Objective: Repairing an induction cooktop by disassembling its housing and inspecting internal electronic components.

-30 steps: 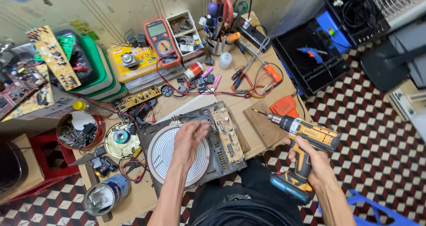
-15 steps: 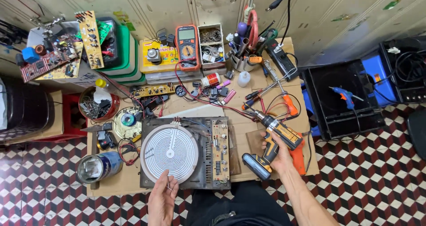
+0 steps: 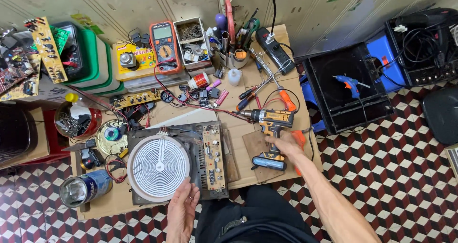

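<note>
Fingers (image 3: 282, 139) of the right hand (image 3: 287, 145) are wrapping the yellow-and-black cordless drill (image 3: 270, 123) lying on the tabletop (image 3: 248, 174); left hand (image 3: 182, 209) fingers are resting spread on the round white heating coil (image 3: 158, 167).

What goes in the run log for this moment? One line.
left hand: on cooktop coil edge | right hand: gripping cordless drill, lying on workbench | circuit board beside coil

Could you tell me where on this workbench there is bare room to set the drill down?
Bare board shows along the front edge between the opened cooker and the drill, and at the right rear corner behind the power strip. The middle, by the multimeter, is crowded with parts and wires.
</note>
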